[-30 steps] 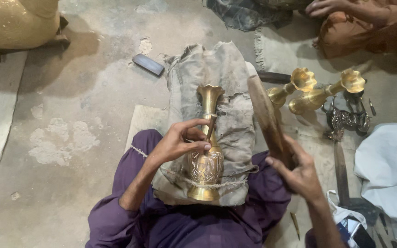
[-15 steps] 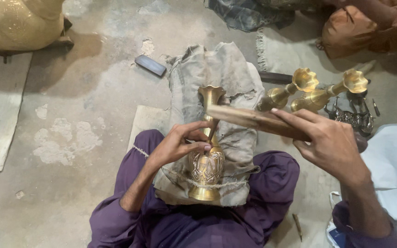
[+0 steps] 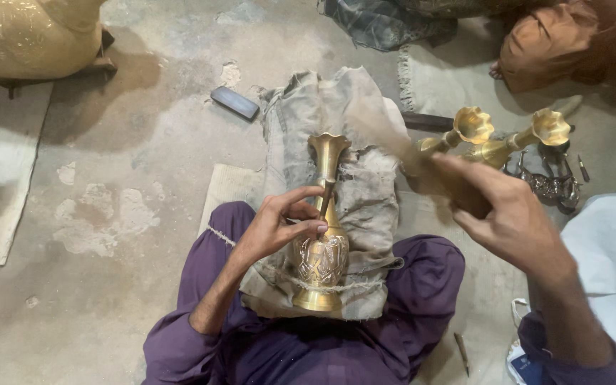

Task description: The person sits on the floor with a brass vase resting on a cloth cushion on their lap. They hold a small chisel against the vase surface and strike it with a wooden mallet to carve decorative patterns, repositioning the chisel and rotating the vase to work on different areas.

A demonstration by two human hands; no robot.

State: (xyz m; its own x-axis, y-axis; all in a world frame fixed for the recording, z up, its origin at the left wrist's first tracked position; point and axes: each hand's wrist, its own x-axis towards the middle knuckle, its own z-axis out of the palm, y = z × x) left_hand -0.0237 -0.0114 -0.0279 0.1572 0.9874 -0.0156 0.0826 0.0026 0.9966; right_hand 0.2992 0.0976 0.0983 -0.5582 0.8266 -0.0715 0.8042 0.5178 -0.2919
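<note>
A bare, patchy concrete floor (image 3: 108,164) filled the view, with a grey cloth (image 3: 344,114) spread over the seated person's lap. The left hand (image 3: 276,224) curled around the neck of a brass vase (image 3: 322,249), its fingers (image 3: 301,196) partly bent and its thumb pressing the shoulder; the vase lay on the cloth, mouth toward twelve o'clock and base toward six. The right hand (image 3: 507,214) was closed around a wooden stick (image 3: 393,146), blurred with motion, whose far end reached toward the vase's mouth from three o'clock. Just beyond that hand, at two o'clock, stood two brass pieces (image 3: 511,135) with flared rims, near dark metal parts (image 3: 550,182). A dark flat bar (image 3: 234,103) lay on the floor at eleven o'clock. Open floor lay from seven to ten o'clock; the right side was crowded, with a pale cloth (image 3: 607,249) at four o'clock and another person (image 3: 572,39) at one.
</note>
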